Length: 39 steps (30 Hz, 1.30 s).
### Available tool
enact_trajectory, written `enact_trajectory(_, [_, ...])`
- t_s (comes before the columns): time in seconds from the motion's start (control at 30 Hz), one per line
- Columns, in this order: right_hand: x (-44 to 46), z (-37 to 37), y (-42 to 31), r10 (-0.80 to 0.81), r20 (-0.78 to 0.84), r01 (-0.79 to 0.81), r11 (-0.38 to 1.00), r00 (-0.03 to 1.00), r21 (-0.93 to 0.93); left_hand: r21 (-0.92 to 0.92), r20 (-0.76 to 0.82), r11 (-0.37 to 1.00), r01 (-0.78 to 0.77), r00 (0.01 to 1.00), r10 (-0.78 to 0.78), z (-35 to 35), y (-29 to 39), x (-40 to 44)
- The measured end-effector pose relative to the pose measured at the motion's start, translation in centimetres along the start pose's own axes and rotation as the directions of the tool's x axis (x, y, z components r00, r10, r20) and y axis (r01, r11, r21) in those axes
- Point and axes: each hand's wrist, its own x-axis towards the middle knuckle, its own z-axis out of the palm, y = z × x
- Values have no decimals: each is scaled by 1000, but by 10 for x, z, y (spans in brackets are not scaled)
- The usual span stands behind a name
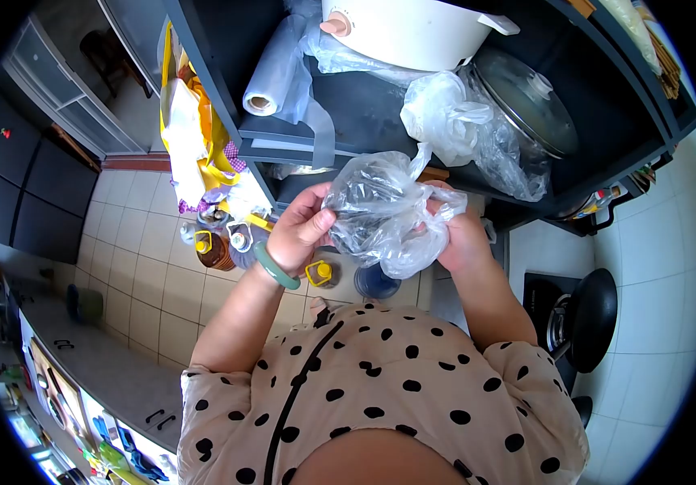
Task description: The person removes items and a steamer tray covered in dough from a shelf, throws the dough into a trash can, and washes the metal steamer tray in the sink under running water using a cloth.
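Two arms reached out past the spotted shirt nearest my camera, and both hands met at one clear bag. I saw it raised in front of the body, directly between the hands. It was crumpled, with no firm long axis that I could make out, but its spread ran crosswise from hand to hand. Neither hand was nearer; both touched it. The left hand, below which sat a green bangle, pinched the bag's left edge, thumb toward me. The right hand gripped the bunched right side, some fingers lost in the folds.

Beyond the bag I had the shelf: a roll past the left hand, its loose strip hanging over the edge, and a whitish bundle past the right, beside a tilted lid. A pot stood farther back. Well below, a yellow-capped jug stood on the floor; far left, I made out a dark fridge.
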Motion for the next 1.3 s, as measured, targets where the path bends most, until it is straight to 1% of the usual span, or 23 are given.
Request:
enact_trajectory(0.13, [-2,-2,4,34,-80,-31,999,996,31,-17,9,1000,24,1000,-24,2,-2,-3])
enact_trajectory(0.23, [-3,-2,6,-3,-126,2,1000,992,-10,-11,-38,999,45,998,-45,8,0,-6])
enact_trajectory(0.33, [-3,-13,6,15,-34,-14,1000,999,27,-73,-11,995,64,998,-65,5,-1,-3])
enact_trajectory(0.47, [-4,-11,5,10,-87,-8,1000,996,18,-137,46,986,89,995,-84,5,5,-3])
enact_trajectory(0.57, [-5,-12,6,13,-96,-11,1000,995,19,-94,-9,994,54,998,-55,14,10,-6])
enact_trajectory(0.67, [-4,-16,7,36,-81,-35,999,996,22,-113,31,993,32,999,-29,13,9,-7])
enact_trajectory(0.73, [-3,-19,9,36,-59,-35,999,998,25,-93,41,995,20,999,-16,11,9,-8])
enact_trajectory(0.87, [-6,-11,11,40,-86,-38,999,995,28,-3,46,999,-51,998,51,7,5,-10])
enact_trajectory(0.97, [-9,-10,14,17,-79,-18,1000,997,-10,108,-24,992,-64,997,66,2,-3,-11])
enact_trajectory(1.07, [-10,-8,13,3,-52,-10,993,999,-118,134,-93,991,-16,995,29,0,-7,-13])
enact_trajectory(1.17, [-14,-7,11,-18,-6,17,987,1000,-158,147,-157,988,51,987,-28,-1,-11,-15])
enact_trajectory(1.23, [-18,-4,13,-51,-3,49,975,999,-218,158,-180,983,90,982,-61,1,-10,-16])
enact_trajectory(1.27, [-20,-3,13,-82,5,80,965,997,-248,172,-169,982,72,985,-43,2,-10,-17])
enact_trajectory(1.3, [-19,-7,15,-78,50,87,970,996,-226,201,-47,980,-2,999,11,-4,-13,-17])
